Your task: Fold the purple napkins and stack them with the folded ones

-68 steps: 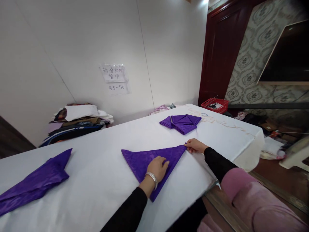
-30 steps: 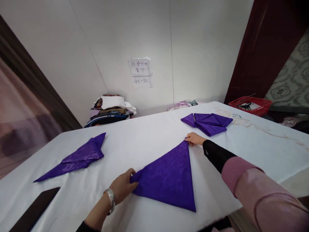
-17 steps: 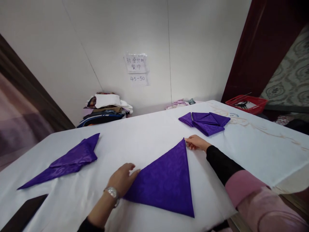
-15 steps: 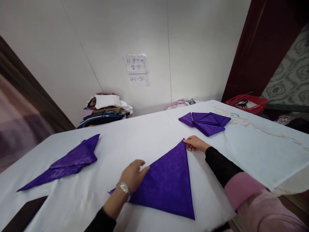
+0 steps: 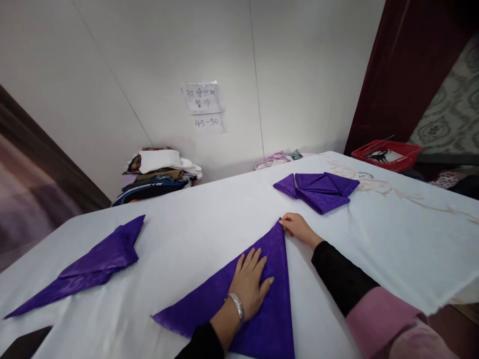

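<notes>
In front of me a purple cloth napkin (image 5: 275, 299) lies folded into a triangle on the white tablecloth (image 5: 209, 214). My left hand (image 5: 250, 284) rests flat on its middle with the fingers stretched out; a silver bracelet circles that wrist. At the far tip of the triangle, my right hand (image 5: 297, 228) pinches the corner between thumb and fingers. Part of the near edge runs out of the picture at the bottom. Another folded purple napkin (image 5: 93, 264) lies to the left, long and pointed. Several folded purple napkins (image 5: 318, 189) are grouped beyond my right hand.
A stack of folded clothes (image 5: 157, 174) stands at the wall behind the table. Pink fabric (image 5: 273, 159) lies farther right along it. A red basket (image 5: 389, 155) is at the far right. A dark flat object (image 5: 28, 344) lies at the lower left. Handwritten paper signs (image 5: 204, 99) hang on the wall.
My left hand has moved right from the napkin's left edge onto its middle and flattened out. My right hand keeps its pinch on the far corner. The view has shifted slightly.
</notes>
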Available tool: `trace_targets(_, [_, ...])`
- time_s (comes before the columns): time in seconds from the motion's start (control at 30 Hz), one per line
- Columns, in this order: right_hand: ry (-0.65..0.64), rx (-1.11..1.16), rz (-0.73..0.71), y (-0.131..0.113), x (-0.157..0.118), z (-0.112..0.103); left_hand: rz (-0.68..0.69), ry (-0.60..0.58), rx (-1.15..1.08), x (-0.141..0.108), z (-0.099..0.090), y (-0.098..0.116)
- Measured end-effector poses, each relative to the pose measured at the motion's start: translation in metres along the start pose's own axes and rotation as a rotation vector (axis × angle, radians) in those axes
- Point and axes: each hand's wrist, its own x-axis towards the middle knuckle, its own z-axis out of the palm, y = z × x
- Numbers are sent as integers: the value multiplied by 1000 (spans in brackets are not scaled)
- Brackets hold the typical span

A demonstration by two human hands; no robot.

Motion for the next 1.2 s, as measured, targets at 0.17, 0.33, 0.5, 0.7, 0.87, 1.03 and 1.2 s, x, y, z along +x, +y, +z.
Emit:
trace_targets(0.17, [56, -172, -35, -4, 2, 2, -6, 2, 20, 1, -1, 1])
trace_targets(0.33, [126, -380, -40, -11, -3, 3, -4, 11, 25, 0, 0, 0])
trace_targets(0.5, [126, -518, -29, -14, -5, 5, 19, 46, 48, -5, -3, 0])
trace_targets(0.7, [128, -623, -31, -13, -6, 5, 26, -25, 28, -9, -4, 0])
trace_targets(0.87, [130, -675, -22, -11, -5, 3, 14, -78, 10, -12, -12, 7])
trace_targets(1.03, [138, -682, -34, -8, -3, 4, 50, -144, -43, -16, -20, 19])
trace_targets(1.2, [156, -652, -48, -6, -2, 3, 57, -145, -62, -17, -12, 20])
